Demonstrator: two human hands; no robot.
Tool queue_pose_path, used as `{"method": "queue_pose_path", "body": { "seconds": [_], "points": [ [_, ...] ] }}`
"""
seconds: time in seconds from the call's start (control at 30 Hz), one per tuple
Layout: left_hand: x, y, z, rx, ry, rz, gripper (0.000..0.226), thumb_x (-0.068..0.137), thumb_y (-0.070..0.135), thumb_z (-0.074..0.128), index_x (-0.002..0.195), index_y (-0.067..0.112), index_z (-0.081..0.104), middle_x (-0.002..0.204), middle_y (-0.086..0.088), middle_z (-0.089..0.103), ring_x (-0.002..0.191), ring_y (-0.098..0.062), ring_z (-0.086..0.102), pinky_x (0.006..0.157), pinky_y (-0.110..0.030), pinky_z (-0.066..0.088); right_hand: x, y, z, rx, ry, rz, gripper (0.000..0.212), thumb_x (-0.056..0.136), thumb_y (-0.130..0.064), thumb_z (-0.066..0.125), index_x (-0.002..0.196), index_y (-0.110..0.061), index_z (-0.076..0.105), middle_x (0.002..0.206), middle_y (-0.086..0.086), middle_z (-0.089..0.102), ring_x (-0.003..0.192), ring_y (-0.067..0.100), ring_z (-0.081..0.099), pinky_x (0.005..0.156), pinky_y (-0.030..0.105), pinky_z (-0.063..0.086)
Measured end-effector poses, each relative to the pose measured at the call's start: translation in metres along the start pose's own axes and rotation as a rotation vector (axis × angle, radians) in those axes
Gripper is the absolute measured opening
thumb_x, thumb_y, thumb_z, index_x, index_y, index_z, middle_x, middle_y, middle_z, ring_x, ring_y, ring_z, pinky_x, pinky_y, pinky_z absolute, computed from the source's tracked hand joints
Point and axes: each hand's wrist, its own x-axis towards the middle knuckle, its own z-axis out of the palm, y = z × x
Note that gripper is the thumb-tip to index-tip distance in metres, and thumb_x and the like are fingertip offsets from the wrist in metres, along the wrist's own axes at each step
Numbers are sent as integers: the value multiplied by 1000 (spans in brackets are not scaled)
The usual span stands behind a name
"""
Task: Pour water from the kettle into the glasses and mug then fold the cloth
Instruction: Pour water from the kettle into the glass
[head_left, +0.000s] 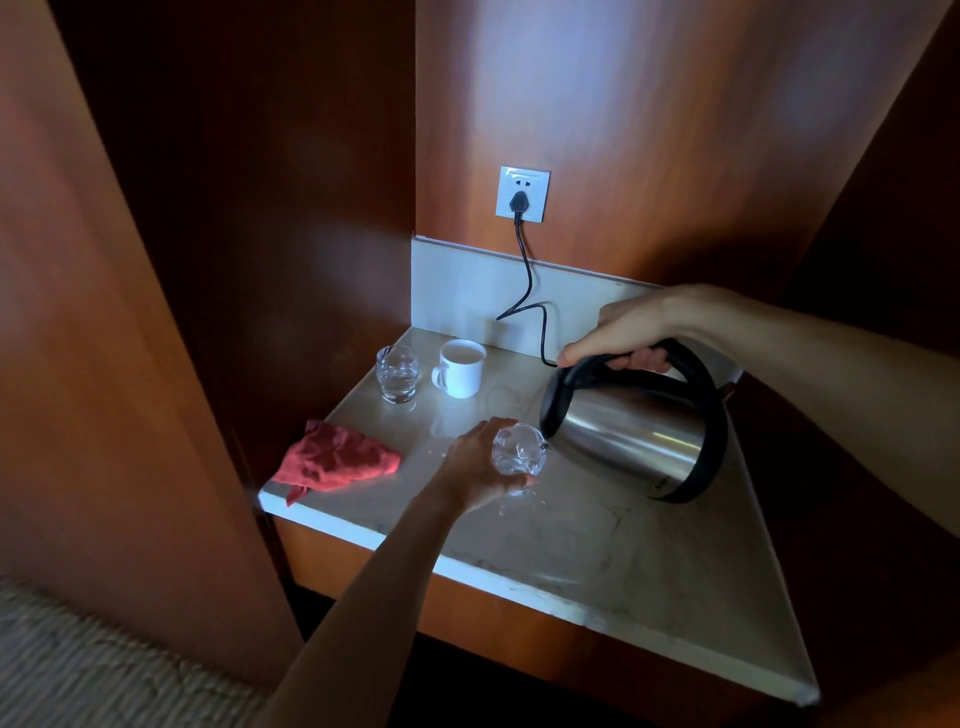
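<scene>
My right hand (631, 327) grips the black handle of a steel kettle (631, 434), which is tilted left with its spout over a clear glass (517, 451). My left hand (475, 467) holds that glass from the left as it stands on the marble counter (597, 540). A second clear glass (397, 374) with water in it stands at the back left. Just right of it is a white mug (461, 368). A crumpled red cloth (335, 457) lies at the counter's left front corner.
A black cord (530, 280) runs from a white wall socket (523, 194) down behind the kettle. Wooden panels close in the counter at the left, back and right. Carpet (88, 670) shows below at the left.
</scene>
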Motion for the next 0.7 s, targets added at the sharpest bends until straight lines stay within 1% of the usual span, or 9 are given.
{"method": "queue_pose_path", "body": {
  "seconds": [0.13, 0.27, 0.53, 0.7],
  "points": [
    [0, 0, -1, -8, -2, -3, 87, 62, 41, 92, 137, 34, 50, 131, 5, 63, 110, -16, 64, 98, -40, 54, 2, -2, 0, 2, -9, 8, 54, 86, -62, 66, 66, -15, 47, 51, 2, 28, 42, 18, 23, 48, 24, 25],
    [0, 0, -1, -17, 0, -4, 87, 61, 42, 92, 137, 34, 50, 131, 5, 62, 112, -16, 64, 99, -41, 54, 3, -6, 0, -23, -5, 7, 54, 86, -62, 65, 67, -15, 47, 51, 2, 28, 42, 18, 24, 48, 23, 27],
    [0, -1, 0, -25, 6, -3, 88, 60, 41, 93, 137, 35, 50, 131, 6, 63, 110, -15, 65, 98, -41, 55, 4, -12, -3, -53, -31, 12, 53, 85, -62, 65, 66, -17, 45, 51, 2, 26, 44, 19, 22, 48, 25, 26],
    [1, -1, 1, -51, 1, -4, 90, 57, 44, 92, 136, 35, 50, 132, 6, 62, 110, -14, 66, 97, -41, 55, 2, -16, -4, -76, -37, 18, 52, 86, -60, 64, 65, -17, 44, 52, 1, 25, 44, 19, 21, 49, 25, 25]
  ]
}}
